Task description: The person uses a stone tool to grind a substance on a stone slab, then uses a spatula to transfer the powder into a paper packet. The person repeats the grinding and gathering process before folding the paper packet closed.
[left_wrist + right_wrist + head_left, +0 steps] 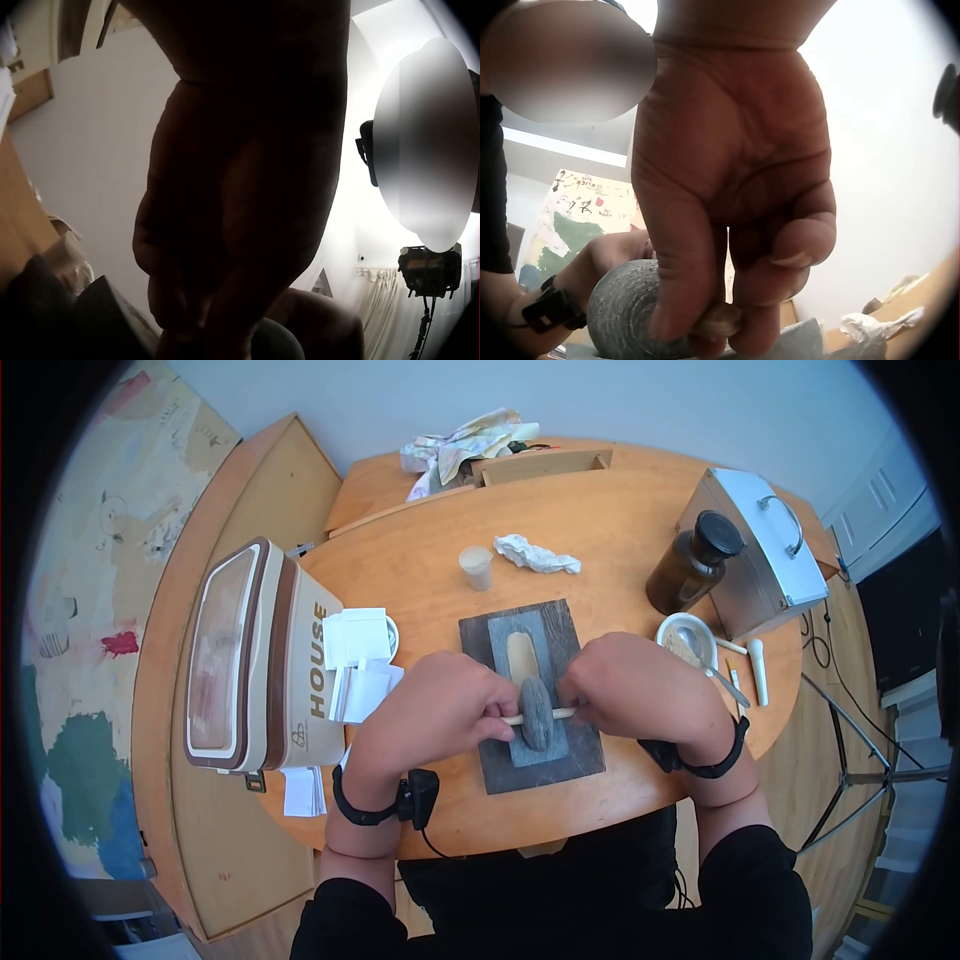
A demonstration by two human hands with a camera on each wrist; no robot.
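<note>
A grey stone grinding wheel (537,715) stands on edge in the slot of a stone grinding trough (500,635), with a pale wooden axle (562,713) through its middle. Light beige powder (521,657) lies in the slot beyond the wheel. My left hand (447,700) pinches the axle's left end; my right hand (630,685) grips the right end. In the right wrist view, thumb and fingers close round the axle tip (718,321) beside the wheel's round face (622,307). The left wrist view shows the left hand (247,172) dark, fingertips pointing down.
A dark board (490,770) lies under the trough. To the right are a white bowl (712,650) with a spoon, a white pestle (757,670), a brown bottle (680,575) and a metal case (765,550). Left stand paper sheets (360,640) and a beige box (290,690); beyond, a cup (477,568) and crumpled tissue (537,554).
</note>
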